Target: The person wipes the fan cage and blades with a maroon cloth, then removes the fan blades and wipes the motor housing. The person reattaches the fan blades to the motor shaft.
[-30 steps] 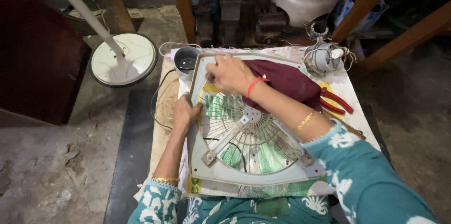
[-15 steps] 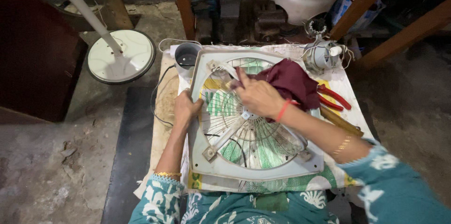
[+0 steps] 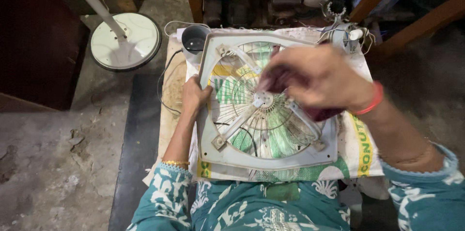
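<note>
While the left hand (image 3: pixel 193 96) clamps its fingers on the left rim of the square fan frame (image 3: pixel 271 156) lying across the desk, the blurred right hand (image 3: pixel 319 78) grips a maroon cloth (image 3: pixel 278 81) above the grille.

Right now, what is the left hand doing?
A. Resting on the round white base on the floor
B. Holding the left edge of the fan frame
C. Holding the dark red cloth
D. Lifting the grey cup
B: the left hand grips the left edge of the fan frame, while the blurred right hand holds the dark red cloth over the grille.
</note>
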